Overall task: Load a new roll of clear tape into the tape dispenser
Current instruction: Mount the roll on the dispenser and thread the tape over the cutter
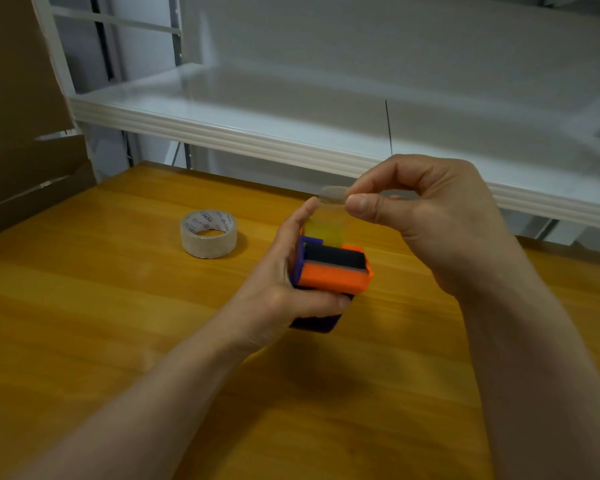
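Observation:
An orange and purple tape dispenser (333, 277) with a black roller is held above the wooden table, my left hand (284, 282) wrapped around its left side and bottom. A strip of clear tape (326, 223) rises from the dispenser's top. My right hand (426, 216) pinches the strip's free end between thumb and forefinger, just above the dispenser. A roll of clear tape (208, 233) with a printed white core lies flat on the table to the left, apart from both hands.
The wooden table (118, 323) extends in front of and around the hands. A white metal shelf (257, 133) runs across behind the table, just beyond my right hand. Brown cardboard (21, 116) stands at the left edge.

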A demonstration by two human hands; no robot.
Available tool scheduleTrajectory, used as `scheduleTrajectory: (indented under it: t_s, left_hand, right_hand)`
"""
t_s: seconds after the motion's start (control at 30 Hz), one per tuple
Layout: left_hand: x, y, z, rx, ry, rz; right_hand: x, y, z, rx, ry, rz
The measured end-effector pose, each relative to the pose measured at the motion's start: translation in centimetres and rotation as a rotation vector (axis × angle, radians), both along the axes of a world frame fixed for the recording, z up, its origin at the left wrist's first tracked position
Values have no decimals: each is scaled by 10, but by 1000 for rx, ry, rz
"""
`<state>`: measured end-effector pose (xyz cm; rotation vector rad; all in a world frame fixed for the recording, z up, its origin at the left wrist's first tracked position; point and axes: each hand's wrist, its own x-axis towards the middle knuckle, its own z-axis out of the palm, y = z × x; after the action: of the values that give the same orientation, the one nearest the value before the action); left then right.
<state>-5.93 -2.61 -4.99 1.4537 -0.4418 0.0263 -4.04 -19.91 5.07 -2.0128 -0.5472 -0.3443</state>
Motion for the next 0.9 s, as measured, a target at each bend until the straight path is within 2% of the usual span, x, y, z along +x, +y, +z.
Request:
scheduleTrajectory:
  t_s: [0.17, 0.27, 0.43, 0.63, 0.9]
  left_hand:
    - [-2, -2, 4, 29, -48, 43]
    - [-1, 1, 4, 12, -17, 59]
    - [-3, 0, 5, 31, -9, 41]
    - [5, 5, 1, -30, 25, 73]
    - [6, 6, 1, -21, 28, 44]
  right_hand:
    - [-4, -1, 3, -17, 11, 28]
    - [-5, 2, 2, -60, 15, 36]
    - [-3, -3, 3, 0, 14, 13]
    - [-5, 6, 1, -77, 37, 58]
    - [-2, 0, 1, -45, 41, 56]
